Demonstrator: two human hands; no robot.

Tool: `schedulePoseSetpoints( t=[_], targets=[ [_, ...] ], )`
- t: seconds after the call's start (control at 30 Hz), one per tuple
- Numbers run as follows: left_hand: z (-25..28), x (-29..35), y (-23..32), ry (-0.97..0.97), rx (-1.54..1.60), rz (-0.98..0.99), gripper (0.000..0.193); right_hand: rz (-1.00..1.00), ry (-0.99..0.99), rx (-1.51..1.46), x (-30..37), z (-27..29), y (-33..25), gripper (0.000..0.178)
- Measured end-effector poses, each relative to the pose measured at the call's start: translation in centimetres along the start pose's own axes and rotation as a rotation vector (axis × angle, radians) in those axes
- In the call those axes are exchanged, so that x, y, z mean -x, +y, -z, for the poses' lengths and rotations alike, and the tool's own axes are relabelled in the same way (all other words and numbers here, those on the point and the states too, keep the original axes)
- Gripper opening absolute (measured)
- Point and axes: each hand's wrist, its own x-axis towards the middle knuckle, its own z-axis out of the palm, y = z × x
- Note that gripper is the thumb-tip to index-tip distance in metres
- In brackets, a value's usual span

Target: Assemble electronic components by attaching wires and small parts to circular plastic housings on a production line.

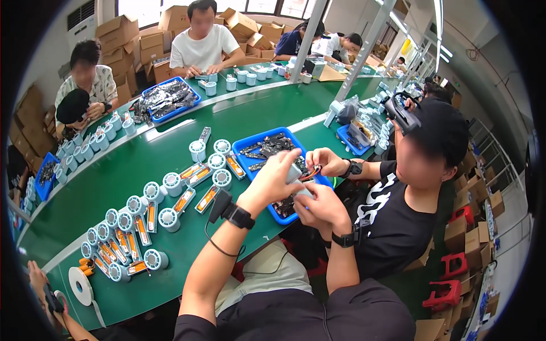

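My left hand (274, 179) is closed round a light grey-blue fan housing (293, 174), held above a blue tray (244, 136) of dark circuit boards. From below, my right hand (323, 206) closes its fingers on the lower end of that housing. Thin red, orange and dark wires (310, 174) come out of the housing. A co-worker's hand (329, 162) reaches in from the right and pinches those wires. Part of the housing is hidden behind our fingers. To the left stand several similar fan housings (222, 179), many with an orange battery (208, 198) in the open handle.
A roll of white tape (81, 286) rests near the table's left end, beside another person's hand (37, 278). Blue trays of boards (170, 99) and more fan units (102, 142) line the far side. Close at my right sits the co-worker (398, 210).
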Motion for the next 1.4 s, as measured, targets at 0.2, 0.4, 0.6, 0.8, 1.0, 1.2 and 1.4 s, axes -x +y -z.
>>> schedulePoseSetpoints(
  t=[0.2,0.4,0.6,0.8,1.0,1.2,1.4],
  targets=[
    [3.2,3.2,2.5,-0.145,0.077,0.202,0.047,0.001,-0.296,-0.073,1.4,0.6,-1.0,0.034],
    [5.2,11.3,4.2,0.15,0.175,0.344,0.047,0.204,-0.418,-0.216,-0.7,2.6,4.5,0.028],
    [6.8,17.8,4.8,0.336,0.183,0.498,0.047,0.123,-0.297,-0.159,-3.4,-2.2,11.3,0.036],
    [7.8,24.6,4.2,0.347,-0.025,0.419,0.047,-0.166,-0.041,0.133,-9.5,5.9,23.8,0.05],
    [8.3,28.0,4.4,0.225,-0.295,0.537,0.053,-0.4,0.231,0.45,-18.4,3.3,28.7,0.065],
    [9.1,27.9,5.2,0.17,-0.409,0.561,0.064,-0.597,0.561,0.773,-18.9,1.9,32.9,0.08],
    [9.8,27.8,5.7,0.083,-0.683,0.527,0.063,-0.587,0.271,0.577,-19.9,4.1,31.8,0.066]
  ],
)
